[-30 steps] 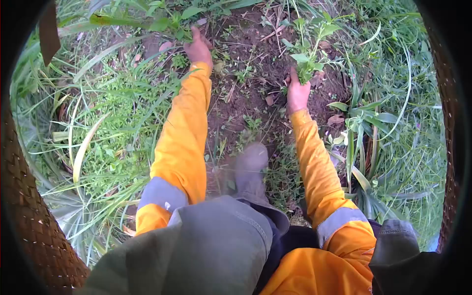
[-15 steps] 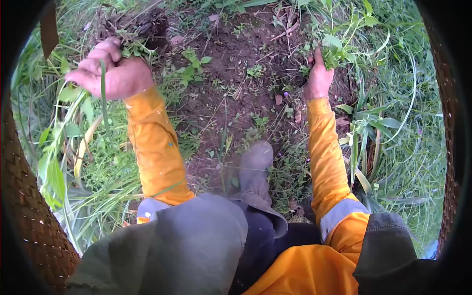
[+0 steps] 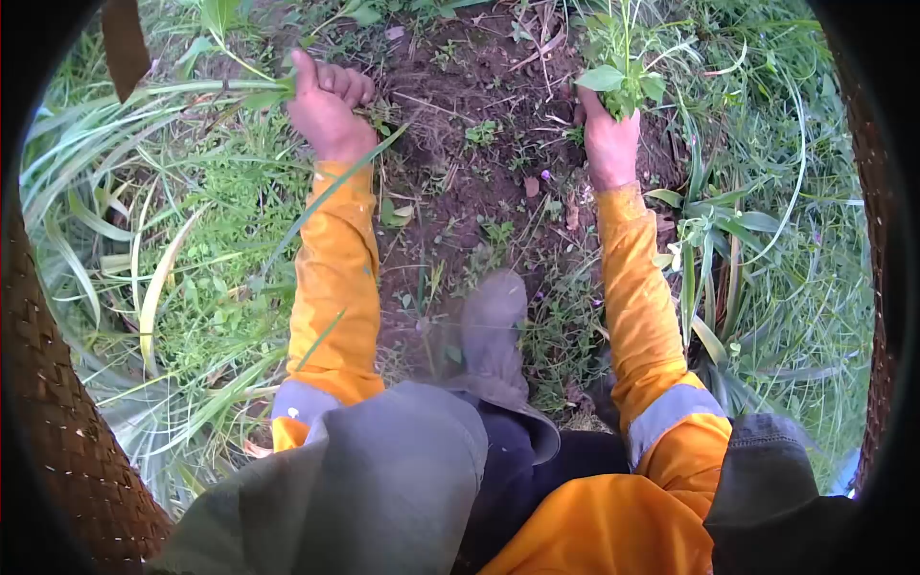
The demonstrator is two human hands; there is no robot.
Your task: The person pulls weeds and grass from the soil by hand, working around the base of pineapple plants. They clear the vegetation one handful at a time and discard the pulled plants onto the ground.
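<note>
The leafy green plants (image 3: 621, 84) rise from the top of my right hand (image 3: 611, 144), which closes around their lower ends above the brown soil (image 3: 479, 144). My left hand (image 3: 331, 110) has its thumb up and fingers curled beside a green stem (image 3: 244, 63); I cannot tell whether it grips it. My boot (image 3: 494, 321) is between my orange sleeves (image 3: 331, 278).

One head-worn camera looks steeply down past both sleeves (image 3: 335, 278) at the ground (image 3: 460, 144).
</note>
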